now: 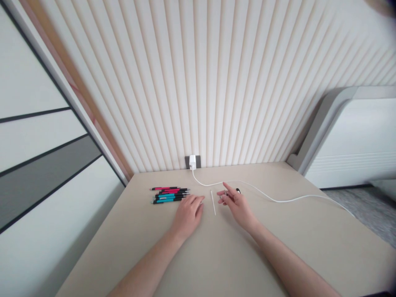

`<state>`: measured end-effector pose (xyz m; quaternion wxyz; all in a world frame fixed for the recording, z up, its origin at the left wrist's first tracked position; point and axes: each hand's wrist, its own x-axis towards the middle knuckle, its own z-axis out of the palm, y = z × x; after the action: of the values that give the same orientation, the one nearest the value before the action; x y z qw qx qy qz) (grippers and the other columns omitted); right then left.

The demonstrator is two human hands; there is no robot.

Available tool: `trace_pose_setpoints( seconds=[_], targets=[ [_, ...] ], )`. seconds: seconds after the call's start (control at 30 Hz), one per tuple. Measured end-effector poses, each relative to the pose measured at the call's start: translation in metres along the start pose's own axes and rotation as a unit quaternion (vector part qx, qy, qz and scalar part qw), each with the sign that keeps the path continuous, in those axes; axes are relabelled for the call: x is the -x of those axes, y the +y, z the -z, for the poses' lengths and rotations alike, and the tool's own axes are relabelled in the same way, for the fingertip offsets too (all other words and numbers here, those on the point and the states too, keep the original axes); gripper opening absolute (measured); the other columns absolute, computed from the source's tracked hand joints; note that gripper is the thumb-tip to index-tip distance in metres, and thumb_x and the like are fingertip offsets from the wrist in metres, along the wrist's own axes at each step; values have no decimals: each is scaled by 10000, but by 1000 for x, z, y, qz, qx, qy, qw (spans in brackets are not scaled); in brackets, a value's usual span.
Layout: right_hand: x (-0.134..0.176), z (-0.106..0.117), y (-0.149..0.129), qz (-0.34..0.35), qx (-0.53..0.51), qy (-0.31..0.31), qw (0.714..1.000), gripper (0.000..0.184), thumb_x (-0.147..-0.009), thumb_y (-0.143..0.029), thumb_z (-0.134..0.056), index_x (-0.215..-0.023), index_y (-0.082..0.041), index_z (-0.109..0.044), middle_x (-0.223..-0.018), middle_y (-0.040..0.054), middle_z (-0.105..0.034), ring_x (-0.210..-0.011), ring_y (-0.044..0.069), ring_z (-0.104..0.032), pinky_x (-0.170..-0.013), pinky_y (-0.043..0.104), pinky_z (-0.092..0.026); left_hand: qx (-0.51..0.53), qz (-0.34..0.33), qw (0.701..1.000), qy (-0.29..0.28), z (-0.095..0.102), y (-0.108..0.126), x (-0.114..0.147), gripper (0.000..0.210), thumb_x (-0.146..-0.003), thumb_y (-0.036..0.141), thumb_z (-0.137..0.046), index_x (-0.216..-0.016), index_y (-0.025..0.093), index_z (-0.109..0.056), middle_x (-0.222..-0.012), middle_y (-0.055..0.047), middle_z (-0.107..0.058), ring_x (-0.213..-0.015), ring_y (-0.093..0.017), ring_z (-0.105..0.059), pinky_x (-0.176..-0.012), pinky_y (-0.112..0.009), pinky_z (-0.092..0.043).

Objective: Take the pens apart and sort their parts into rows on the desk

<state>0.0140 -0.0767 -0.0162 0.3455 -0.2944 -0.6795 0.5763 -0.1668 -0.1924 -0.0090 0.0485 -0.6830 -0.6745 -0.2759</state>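
A thin white stick [213,203] lies on the table between my two hands. Just left of it is my left hand [188,211], resting low over the table with its fingers drawn together. A small pale bit shows at its fingertips, too small to name. On the other side, my right hand [236,206] pinches something small and partly silvery between thumb and fingers, with the index finger stretched out. A black-tipped piece [238,190] shows just behind that hand; whether it is held cannot be made out. Several pens [168,195], with red, blue and black barrels, lie side by side beyond my left hand.
A white charger [192,161] is plugged into a dark socket at the ribbed wall [198,82]. Its white cable [275,201] runs across the beige table [216,255] to the right edge. A cabinet [55,173] stands left, a pale headboard [349,136] right.
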Motion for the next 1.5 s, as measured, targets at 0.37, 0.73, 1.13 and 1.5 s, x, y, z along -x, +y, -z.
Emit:
trace_pose_setpoints(
  seconds=[0.37, 0.73, 1.13, 1.5],
  targets=[
    [18, -17, -10, -1, 55, -157, 986, 547, -925, -479, -483, -1378, -173, -489, -620, -40, -611, -465, 97, -509, -522, 235, -418, 7, -124, 992, 1, 9, 16, 0, 182, -981, 260, -440, -969, 184, -605, -905, -51, -633, -844, -187, -564, -766, -338, -462],
    [12, -9, -18, -26, 102, -106, 989, 531, -936, -567, -403, -620, -176, -573, -492, -28, -498, -462, 96, -450, -492, 219, -355, 16, -92, 995, -21, 11, 12, 0, 204, -988, 272, -409, -937, 191, -590, -848, -51, -615, -823, -194, -546, -761, -335, -444],
    [14, -13, -22, 9, 82, -105, 991, 372, -918, -477, -464, -1017, -174, -655, -824, 38, -657, -686, 141, -563, -642, 261, -445, -11, -84, 996, -18, 9, 10, 1, 317, -1003, 252, -334, -815, 186, -580, -766, -47, -587, -759, -186, -527, -709, -321, -425],
    [13, -13, -18, 2, 114, -128, 985, 350, -917, -453, -473, -911, -164, -669, -715, 8, -612, -597, 117, -497, -567, 237, -393, -5, -89, 996, -13, 9, 10, 1, 262, -1008, 269, -346, -980, 188, -594, -834, -54, -623, -809, -191, -560, -753, -331, -446]
  ],
)
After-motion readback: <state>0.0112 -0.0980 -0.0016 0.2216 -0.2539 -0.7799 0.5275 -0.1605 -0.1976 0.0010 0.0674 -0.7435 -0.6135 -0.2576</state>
